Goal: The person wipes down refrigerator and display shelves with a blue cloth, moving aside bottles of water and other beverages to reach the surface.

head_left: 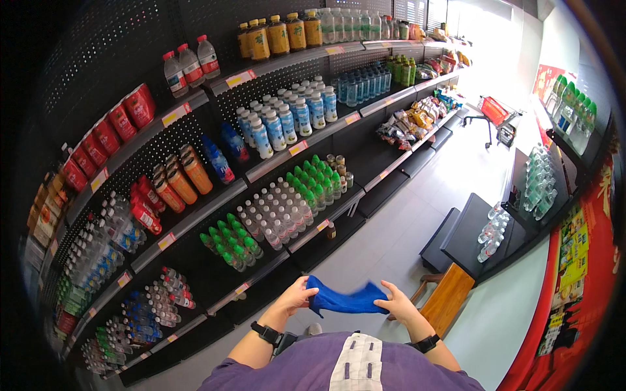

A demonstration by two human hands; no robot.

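A blue cloth (342, 299) stretches between my two hands in front of my body. My left hand (296, 295) pinches its left end between thumb and fingers. The right end is gripped by my right hand (395, 304), whose thumb lies on the cloth's edge while the index finger points up. The upper right corner of the cloth is blurred. Ahead and to the left, green-capped bottles (232, 242) and white-capped bottles (275, 215) stand on a lower shelf of a black display rack.
Shelving with price tags runs along the left, holding milk-like white bottles (288, 117), red can packs (107, 129) and snack bags (415, 119). On the right are a wooden stool (447, 298), a black shelf unit (472, 234) and water bottles (540, 181). A red shopping cart (494, 111) stands farther down the aisle.
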